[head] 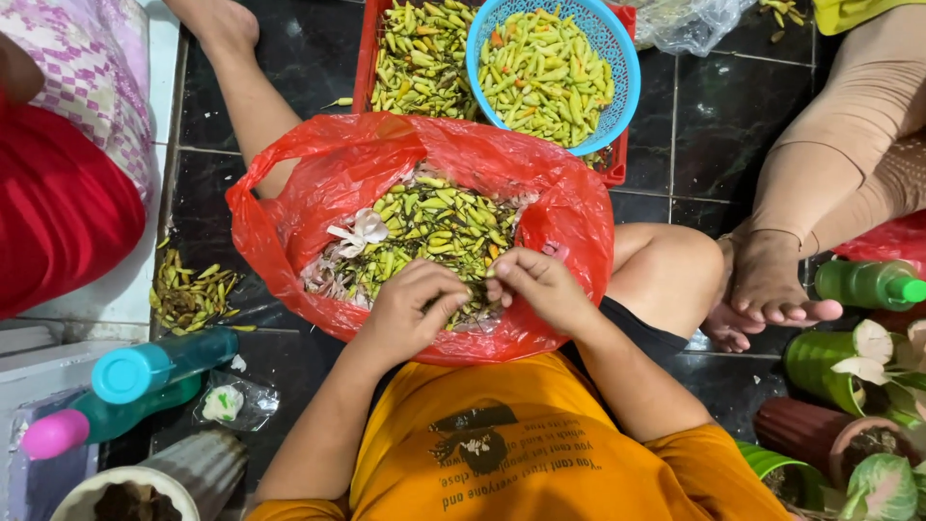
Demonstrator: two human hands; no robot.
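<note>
A red plastic bag (318, 183) lies open on my lap, filled with small green chili peppers (434, 217) and some pale papery scraps. My left hand (413, 311) and my right hand (542, 286) meet over the bag's near edge. Their fingertips pinch one small chili (479, 286) between them, which the fingers mostly hide. Beyond the bag, a blue plastic basket (617, 58) of green chilies rests on a red crate (368, 48) that holds more chilies.
A heap of plucked stems (188, 294) lies on the dark tiled floor at left. Another person's foot (772, 280) is at right and a bare leg (236, 68) at upper left. Teal bottles (159, 367) stand lower left; a green bottle (868, 283) and plant pots (820, 362) stand right.
</note>
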